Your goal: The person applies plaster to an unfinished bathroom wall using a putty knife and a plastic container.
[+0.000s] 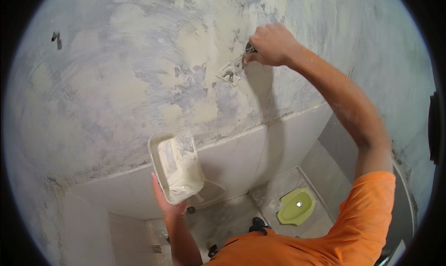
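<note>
My left hand (pixel 166 202) is closed on the lower left side of a pale rectangular plastic tub (pixel 159 160); part of the hand is hidden beneath it. Whitish putty (pixel 187 181) is heaped at the tub's near end and smeared along its inside. Up and to the right, my right hand (pixel 273 45) is wrapped round the dark handle of a putty knife (pixel 228 75). Its putty-coated blade points down and left, at the wall, and most of the handle is hidden in the fist. The blade lies over patchy cream and grey-blue filler on the wall (pixel 139 75).
Below a ledge (pixel 246 136), light tiles (pixel 232 161) cover the lower wall. A green squat toilet (pixel 296 206) is set in the floor at lower right. A dark hole or fitting (pixel 56 39) marks the wall at upper left. A second wall (pixel 390 80) rises at right.
</note>
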`<state>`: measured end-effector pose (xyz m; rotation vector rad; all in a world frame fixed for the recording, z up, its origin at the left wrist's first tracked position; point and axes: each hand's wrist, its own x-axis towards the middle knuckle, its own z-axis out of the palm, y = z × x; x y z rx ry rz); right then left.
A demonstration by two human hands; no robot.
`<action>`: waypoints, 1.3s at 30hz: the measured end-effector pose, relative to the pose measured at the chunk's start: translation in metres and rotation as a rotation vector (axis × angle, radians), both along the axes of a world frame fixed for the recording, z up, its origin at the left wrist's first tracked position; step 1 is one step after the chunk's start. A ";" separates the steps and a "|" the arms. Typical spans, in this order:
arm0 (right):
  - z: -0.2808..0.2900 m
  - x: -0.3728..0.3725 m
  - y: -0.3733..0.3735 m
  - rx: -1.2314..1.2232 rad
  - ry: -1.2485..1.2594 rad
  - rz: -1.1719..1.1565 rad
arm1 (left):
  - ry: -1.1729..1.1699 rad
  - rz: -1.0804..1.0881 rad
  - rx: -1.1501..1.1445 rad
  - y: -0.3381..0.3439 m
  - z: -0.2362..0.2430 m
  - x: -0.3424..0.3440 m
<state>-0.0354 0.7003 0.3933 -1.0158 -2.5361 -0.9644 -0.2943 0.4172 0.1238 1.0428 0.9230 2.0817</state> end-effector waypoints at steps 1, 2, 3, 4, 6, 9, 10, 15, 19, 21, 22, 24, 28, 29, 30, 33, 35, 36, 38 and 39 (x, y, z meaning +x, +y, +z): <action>0.000 -0.002 0.001 0.038 -0.011 -0.012 | -0.167 -0.038 -0.040 0.001 0.003 0.001; 0.009 -0.007 -0.005 -0.022 -0.034 -0.110 | -0.332 -0.072 -0.080 0.002 0.006 0.000; 0.017 -0.001 -0.006 0.035 0.040 -0.093 | -0.317 -0.084 -0.097 0.004 -0.001 -0.004; 0.027 0.007 -0.005 0.092 0.115 -0.077 | -0.227 -0.055 -0.079 0.007 -0.014 -0.011; 0.057 0.020 -0.003 0.092 0.169 -0.173 | -0.137 -0.034 -0.079 0.009 -0.025 -0.016; 0.074 0.032 -0.016 0.164 0.095 -0.266 | -0.259 -0.016 -0.032 0.013 -0.030 -0.013; 0.076 0.033 -0.022 0.164 0.061 -0.261 | -0.225 0.012 -0.018 0.010 -0.036 -0.015; 0.095 0.066 -0.048 0.122 0.128 -0.397 | 0.415 0.243 0.060 -0.012 -0.033 -0.018; 0.048 0.076 -0.039 0.166 0.098 -0.174 | 0.361 0.355 0.079 -0.017 -0.038 -0.025; 0.016 0.054 -0.039 -0.053 0.029 -0.186 | 0.452 0.369 0.155 -0.016 -0.030 -0.025; -0.004 0.041 -0.041 -0.090 -0.010 -0.143 | -0.038 0.077 0.126 -0.018 -0.021 -0.024; -0.034 0.020 -0.042 -0.145 -0.113 -0.080 | -0.515 -0.218 0.103 -0.019 -0.016 -0.022; -0.062 -0.007 -0.035 -0.124 -0.114 0.007 | -0.443 -0.155 0.033 -0.014 -0.006 -0.013; -0.066 -0.012 -0.029 -0.126 -0.105 0.003 | -0.551 -0.229 0.027 -0.013 -0.001 -0.009; -0.068 -0.016 -0.023 -0.080 -0.067 0.017 | -0.543 -0.234 0.024 -0.011 0.000 -0.008; -0.060 -0.032 -0.015 -0.068 -0.012 0.002 | -0.556 -0.230 0.024 -0.005 -0.007 -0.011; -0.045 -0.030 -0.017 -0.106 0.005 -0.035 | -0.481 -0.182 0.034 -0.001 -0.013 -0.012; -0.036 -0.025 -0.019 -0.065 0.047 -0.052 | -0.479 -0.188 0.019 0.002 -0.015 -0.011; -0.020 -0.012 -0.013 -0.042 0.095 -0.128 | -0.595 -0.263 0.008 0.010 -0.016 -0.007; -0.009 -0.006 -0.006 -0.056 0.106 -0.180 | -0.589 -0.268 -0.006 0.011 -0.018 -0.005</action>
